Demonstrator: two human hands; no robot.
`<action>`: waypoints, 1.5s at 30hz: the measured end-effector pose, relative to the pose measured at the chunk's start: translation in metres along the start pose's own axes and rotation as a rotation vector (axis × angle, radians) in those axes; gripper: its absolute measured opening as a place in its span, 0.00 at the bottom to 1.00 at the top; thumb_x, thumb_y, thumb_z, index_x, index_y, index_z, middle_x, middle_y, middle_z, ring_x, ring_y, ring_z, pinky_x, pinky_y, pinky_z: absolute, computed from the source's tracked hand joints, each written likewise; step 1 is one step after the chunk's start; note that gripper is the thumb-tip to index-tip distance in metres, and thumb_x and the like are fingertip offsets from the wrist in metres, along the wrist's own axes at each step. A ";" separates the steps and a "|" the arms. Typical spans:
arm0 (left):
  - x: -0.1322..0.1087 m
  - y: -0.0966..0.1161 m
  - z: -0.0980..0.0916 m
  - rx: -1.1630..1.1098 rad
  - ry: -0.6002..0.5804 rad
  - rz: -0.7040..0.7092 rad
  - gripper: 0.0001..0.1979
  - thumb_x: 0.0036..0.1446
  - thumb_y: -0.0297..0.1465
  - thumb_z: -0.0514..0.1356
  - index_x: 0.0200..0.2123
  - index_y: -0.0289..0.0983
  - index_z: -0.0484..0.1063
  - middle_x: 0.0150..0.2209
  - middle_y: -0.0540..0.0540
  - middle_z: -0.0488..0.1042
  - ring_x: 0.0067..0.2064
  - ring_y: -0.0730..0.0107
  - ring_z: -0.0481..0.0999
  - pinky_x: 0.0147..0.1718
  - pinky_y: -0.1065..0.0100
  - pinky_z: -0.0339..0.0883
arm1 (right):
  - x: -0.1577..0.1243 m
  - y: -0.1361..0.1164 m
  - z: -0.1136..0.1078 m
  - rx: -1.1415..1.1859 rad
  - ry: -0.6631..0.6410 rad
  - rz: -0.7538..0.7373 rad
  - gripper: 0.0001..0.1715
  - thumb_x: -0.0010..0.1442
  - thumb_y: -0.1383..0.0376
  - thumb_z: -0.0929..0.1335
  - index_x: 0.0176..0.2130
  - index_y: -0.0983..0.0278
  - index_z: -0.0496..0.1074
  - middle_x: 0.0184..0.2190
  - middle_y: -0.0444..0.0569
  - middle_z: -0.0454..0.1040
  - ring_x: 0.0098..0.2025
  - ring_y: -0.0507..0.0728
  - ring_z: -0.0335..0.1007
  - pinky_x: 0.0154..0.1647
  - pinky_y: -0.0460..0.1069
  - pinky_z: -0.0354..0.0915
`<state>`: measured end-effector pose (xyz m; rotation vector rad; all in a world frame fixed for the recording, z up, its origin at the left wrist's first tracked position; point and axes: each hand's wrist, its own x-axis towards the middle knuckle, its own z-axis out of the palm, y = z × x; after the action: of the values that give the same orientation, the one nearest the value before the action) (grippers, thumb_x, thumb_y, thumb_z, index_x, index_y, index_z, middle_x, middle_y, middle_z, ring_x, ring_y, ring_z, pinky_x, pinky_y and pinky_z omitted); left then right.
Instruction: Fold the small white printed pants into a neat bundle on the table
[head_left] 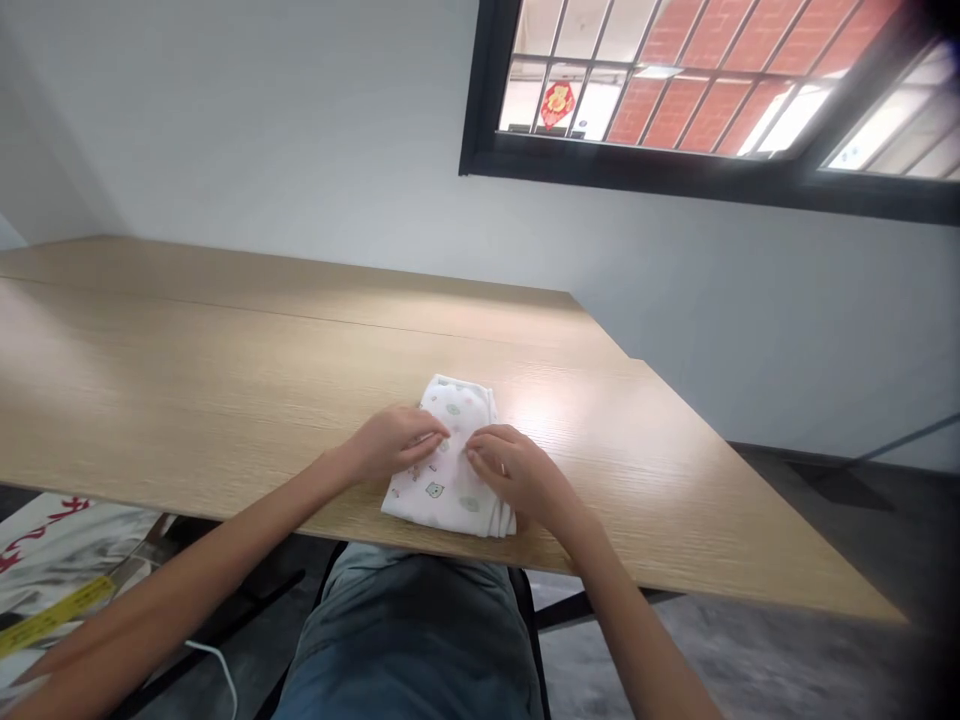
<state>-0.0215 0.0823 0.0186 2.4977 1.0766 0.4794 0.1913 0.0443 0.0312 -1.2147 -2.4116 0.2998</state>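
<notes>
A white cloth (pixel 454 500), printed with small green and pink figures, lies folded in several layers near the table's front edge. The layered edges show along its right side. From the left, my left hand (pixel 397 440) reaches over the cloth, its thumb and fingers drawn together in a pinch at the middle. My right hand (pixel 517 470) comes in from the other side, fingers curled and thumb close to them, touching the cloth's right half. A small gap separates the fingertips of the two hands. How much fabric sits between the fingers is hard to see.
The wooden table (pixel 225 370) runs far to the left, and its right edge slants away. Behind it stand a pale wall (pixel 300 130) and a barred window (pixel 675 80). A printed bag or package (pixel 60 560) and a white cable (pixel 217 655) are below at left.
</notes>
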 end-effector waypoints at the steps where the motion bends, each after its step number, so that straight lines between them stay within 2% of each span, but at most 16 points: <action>1: -0.012 -0.001 -0.001 0.002 -0.031 0.013 0.18 0.60 0.43 0.44 0.45 0.46 0.67 0.49 0.52 0.64 0.50 0.72 0.64 0.54 0.67 0.59 | -0.003 0.006 0.000 0.015 -0.037 -0.018 0.16 0.62 0.61 0.59 0.42 0.66 0.70 0.43 0.49 0.69 0.47 0.54 0.62 0.48 0.49 0.60; 3: -0.034 -0.002 0.000 0.013 -0.098 0.040 0.22 0.55 0.49 0.52 0.51 0.51 0.61 0.55 0.54 0.56 0.57 0.67 0.56 0.60 0.63 0.53 | -0.014 0.012 0.000 0.027 -0.118 -0.057 0.21 0.61 0.56 0.60 0.49 0.65 0.66 0.52 0.50 0.63 0.55 0.55 0.56 0.53 0.49 0.58; 6: -0.061 0.001 0.007 0.081 -0.185 0.121 0.48 0.42 0.53 0.63 0.59 0.50 0.39 0.60 0.51 0.42 0.63 0.60 0.41 0.64 0.54 0.37 | -0.038 0.012 0.001 0.006 -0.233 -0.095 0.48 0.51 0.44 0.65 0.60 0.69 0.53 0.61 0.54 0.47 0.64 0.60 0.38 0.60 0.54 0.51; 8: -0.075 0.006 0.013 0.153 -0.191 0.201 0.50 0.43 0.50 0.65 0.60 0.47 0.35 0.61 0.49 0.41 0.63 0.61 0.40 0.65 0.55 0.34 | -0.054 0.010 0.004 -0.012 -0.251 -0.128 0.61 0.44 0.42 0.68 0.63 0.71 0.44 0.62 0.57 0.43 0.65 0.61 0.33 0.61 0.55 0.49; 14: -0.095 0.026 0.025 -0.008 0.120 0.293 0.16 0.60 0.28 0.48 0.51 0.48 0.61 0.51 0.56 0.63 0.54 0.79 0.60 0.56 0.76 0.52 | -0.085 -0.003 0.012 -0.022 -0.081 -0.262 0.42 0.50 0.75 0.62 0.62 0.70 0.46 0.61 0.54 0.49 0.64 0.54 0.38 0.60 0.50 0.52; 17: -0.091 0.034 0.029 -0.360 0.173 0.010 0.13 0.60 0.40 0.48 0.41 0.44 0.69 0.41 0.53 0.69 0.43 0.76 0.67 0.46 0.76 0.58 | -0.084 -0.007 0.013 0.044 0.043 -0.281 0.31 0.52 0.74 0.62 0.56 0.68 0.57 0.55 0.53 0.61 0.59 0.54 0.52 0.56 0.47 0.57; 20: -0.077 0.042 0.035 -0.565 0.287 -0.363 0.23 0.56 0.50 0.47 0.37 0.38 0.70 0.36 0.49 0.69 0.39 0.70 0.67 0.37 0.75 0.60 | -0.074 -0.012 0.015 0.216 0.195 -0.080 0.16 0.56 0.69 0.63 0.46 0.67 0.65 0.40 0.49 0.72 0.41 0.51 0.68 0.39 0.42 0.65; 22: -0.063 0.045 0.037 -0.570 0.354 -0.489 0.25 0.57 0.50 0.45 0.40 0.37 0.68 0.37 0.48 0.69 0.40 0.69 0.67 0.35 0.75 0.60 | -0.062 -0.016 0.016 0.299 0.275 0.142 0.11 0.58 0.63 0.63 0.38 0.67 0.67 0.26 0.45 0.70 0.25 0.48 0.65 0.23 0.42 0.61; 24: -0.048 0.046 0.037 -0.531 0.374 -0.559 0.23 0.58 0.48 0.43 0.39 0.37 0.66 0.35 0.49 0.69 0.38 0.70 0.68 0.32 0.75 0.59 | -0.049 -0.017 0.017 0.304 0.323 0.320 0.18 0.60 0.55 0.60 0.30 0.68 0.66 0.18 0.44 0.63 0.19 0.48 0.57 0.18 0.44 0.54; 27: -0.030 0.046 0.032 -0.426 0.377 -0.686 0.18 0.59 0.44 0.46 0.37 0.36 0.65 0.29 0.47 0.67 0.32 0.67 0.67 0.29 0.73 0.58 | -0.029 -0.015 0.020 0.259 0.332 0.531 0.22 0.60 0.52 0.59 0.29 0.68 0.65 0.19 0.46 0.63 0.21 0.51 0.58 0.22 0.46 0.55; 31: -0.017 0.057 0.029 -0.271 0.464 -0.777 0.22 0.58 0.37 0.48 0.54 0.35 0.52 0.42 0.39 0.66 0.42 0.57 0.68 0.41 0.60 0.65 | -0.015 -0.013 0.022 0.128 0.308 0.661 0.31 0.59 0.58 0.60 0.55 0.77 0.59 0.39 0.61 0.68 0.39 0.61 0.66 0.36 0.53 0.62; 34: -0.010 0.073 0.035 -0.068 0.507 -0.677 0.23 0.59 0.35 0.44 0.58 0.44 0.46 0.58 0.43 0.48 0.59 0.55 0.51 0.58 0.46 0.52 | -0.011 -0.021 0.028 -0.088 0.465 0.494 0.30 0.61 0.62 0.56 0.57 0.79 0.57 0.53 0.66 0.59 0.53 0.64 0.57 0.49 0.57 0.59; 37: -0.003 0.079 0.042 0.118 0.356 -0.512 0.22 0.59 0.37 0.40 0.57 0.49 0.51 0.61 0.54 0.38 0.63 0.56 0.31 0.58 0.34 0.27 | -0.010 -0.033 0.037 -0.218 0.407 0.261 0.25 0.64 0.65 0.52 0.56 0.71 0.61 0.55 0.54 0.60 0.58 0.61 0.52 0.57 0.60 0.47; 39: -0.004 0.072 0.045 0.069 0.251 -0.472 0.23 0.59 0.39 0.39 0.58 0.48 0.49 0.61 0.55 0.39 0.63 0.59 0.31 0.60 0.36 0.26 | -0.012 -0.032 0.040 -0.223 0.241 0.249 0.26 0.65 0.63 0.51 0.58 0.67 0.59 0.57 0.48 0.57 0.60 0.60 0.49 0.59 0.63 0.43; 42: -0.024 0.050 0.042 -0.052 0.221 -0.537 0.25 0.59 0.43 0.40 0.58 0.45 0.48 0.60 0.52 0.45 0.63 0.63 0.41 0.63 0.46 0.38 | -0.024 -0.014 0.032 -0.143 0.050 0.386 0.31 0.65 0.58 0.49 0.61 0.70 0.52 0.61 0.47 0.50 0.62 0.58 0.44 0.60 0.59 0.45; 45: -0.060 0.029 0.031 -0.124 0.268 -0.630 0.27 0.59 0.44 0.37 0.57 0.40 0.53 0.58 0.50 0.50 0.61 0.67 0.47 0.65 0.54 0.40 | -0.047 0.007 0.010 -0.049 0.049 0.531 0.35 0.65 0.55 0.46 0.59 0.73 0.57 0.58 0.50 0.55 0.60 0.58 0.50 0.58 0.55 0.51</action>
<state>-0.0282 0.0127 -0.0046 1.8750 1.7806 0.6639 0.2164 0.0103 0.0066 -1.8502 -2.0280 0.3603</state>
